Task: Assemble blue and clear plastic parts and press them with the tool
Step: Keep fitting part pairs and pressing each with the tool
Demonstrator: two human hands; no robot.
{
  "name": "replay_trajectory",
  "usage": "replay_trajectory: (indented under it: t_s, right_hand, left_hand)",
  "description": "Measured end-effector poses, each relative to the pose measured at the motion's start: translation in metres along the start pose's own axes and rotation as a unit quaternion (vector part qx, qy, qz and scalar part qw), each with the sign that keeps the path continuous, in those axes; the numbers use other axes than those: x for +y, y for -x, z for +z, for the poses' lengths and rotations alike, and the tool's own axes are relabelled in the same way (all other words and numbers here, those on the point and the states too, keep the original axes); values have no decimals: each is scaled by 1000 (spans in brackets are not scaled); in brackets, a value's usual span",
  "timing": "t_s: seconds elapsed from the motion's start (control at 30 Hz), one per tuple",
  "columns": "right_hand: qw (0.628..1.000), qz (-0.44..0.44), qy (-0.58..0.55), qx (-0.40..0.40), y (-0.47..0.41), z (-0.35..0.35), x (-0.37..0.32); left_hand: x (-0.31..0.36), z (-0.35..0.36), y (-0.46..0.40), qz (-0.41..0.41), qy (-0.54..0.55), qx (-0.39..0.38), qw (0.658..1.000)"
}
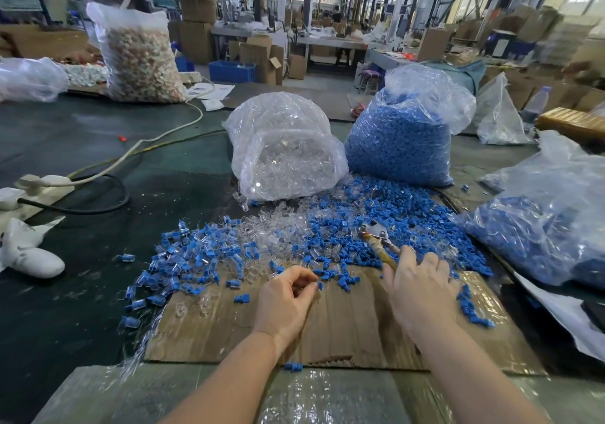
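While filling the back of the green table [98, 260], two swollen bags: clear parts [284, 158] on the left, blue parts [399, 142] on the right, touching at the base, with a third bag [550, 227] of blue slumped at the far right. In front, spilled across the cardboard sheet [343, 332], a mixed heap of loose blue pieces [376, 220] and clear pieces [278, 230], and to the left a scatter of what look like finished blue-and-clear units [183, 253]. Nearer, the right hand [422, 289] wrapped round the wrapped handle of the pressing tool [376, 237], metal head lying on the blue heap. Smaller yet, the left hand [291, 296], fingertips pinched narrow on a small blue piece [320, 285]; whether a clear part already sits on it, cannot tell. Risks from here, as a judgement: a misaligned pair squeezed crooked and cracked, since clear shells hide poorly against the clutter; a piece slipping from so slight a pinch into the heap; fingertips caught beside the tool head when pressing.
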State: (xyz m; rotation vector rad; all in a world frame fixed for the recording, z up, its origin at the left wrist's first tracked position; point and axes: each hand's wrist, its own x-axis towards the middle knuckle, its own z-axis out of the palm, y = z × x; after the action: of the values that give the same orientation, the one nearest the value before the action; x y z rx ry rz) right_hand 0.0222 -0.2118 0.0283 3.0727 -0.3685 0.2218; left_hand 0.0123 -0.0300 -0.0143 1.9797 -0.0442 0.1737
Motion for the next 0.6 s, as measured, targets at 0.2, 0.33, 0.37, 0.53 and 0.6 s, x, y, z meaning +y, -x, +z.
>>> replay_trajectory:
  t_s: [0.2, 0.33, 0.37, 0.53, 0.6]
  right_hand:
    - [995, -16, -86, -49, 5, -6, -15]
    - [958, -24, -261, -114, 3, -7, -18]
    - [932, -23, -333, -142, 3, -9, -18]
    - [793, 5, -524, -312, 5, -26, -17]
    - [750, 5, -555, -358, 8, -27, -19]
  left_hand:
    - [2, -1, 1, -9, 14, 14, 1000]
    - [3, -2, -1, -22, 15, 15, 1000]
    - [4, -2, -3, -33, 26, 17, 999]
    - [19, -6, -17, -134, 187, 48, 972]
    - [24, -10, -22, -166, 235, 63, 956]
